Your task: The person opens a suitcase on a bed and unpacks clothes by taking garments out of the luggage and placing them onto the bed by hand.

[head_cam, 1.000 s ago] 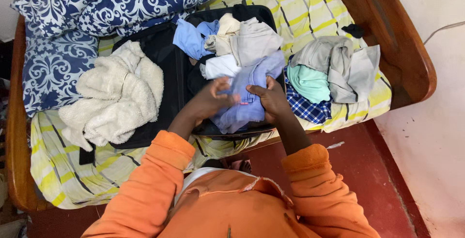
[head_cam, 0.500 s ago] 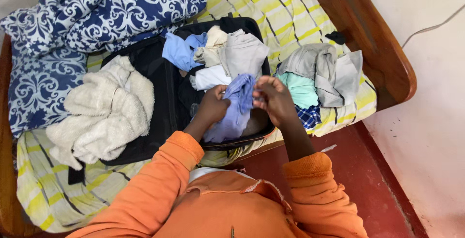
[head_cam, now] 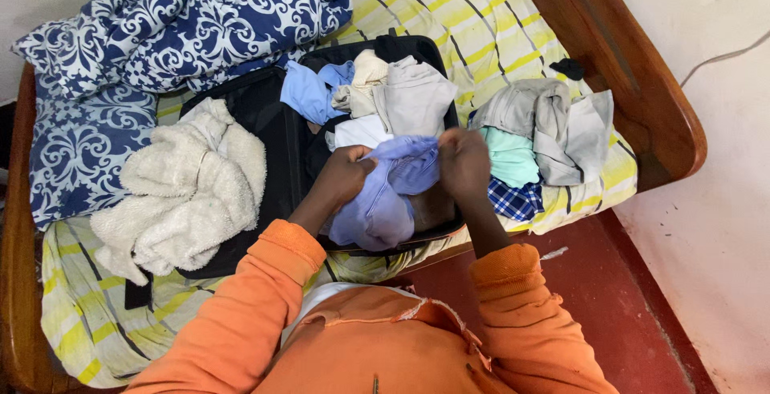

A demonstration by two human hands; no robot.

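Observation:
My left hand (head_cam: 345, 177) and my right hand (head_cam: 464, 161) both grip a light blue-lilac garment (head_cam: 385, 193), stretching its top edge between them. It hangs over the open black suitcase (head_cam: 281, 145) lying on the bed. Behind it inside the suitcase sit a grey garment (head_cam: 413, 97), a white one (head_cam: 358, 131), a cream one (head_cam: 365, 69) and a pale blue one (head_cam: 309, 89). Orange sleeves cover both my arms.
A cream fluffy towel (head_cam: 180, 185) lies over the suitcase's left half. A pile of grey, mint and blue-checked clothes (head_cam: 537, 133) sits to the right on the yellow-striped sheet (head_cam: 481, 17). A blue-and-white patterned duvet (head_cam: 160, 25) fills the far left. Wooden bed frame (head_cam: 634, 65), red floor (head_cam: 609, 298).
My hands have lifted the blue-lilac garment off the suitcase and pulled apart, spreading its upper edge. The view has shifted slightly.

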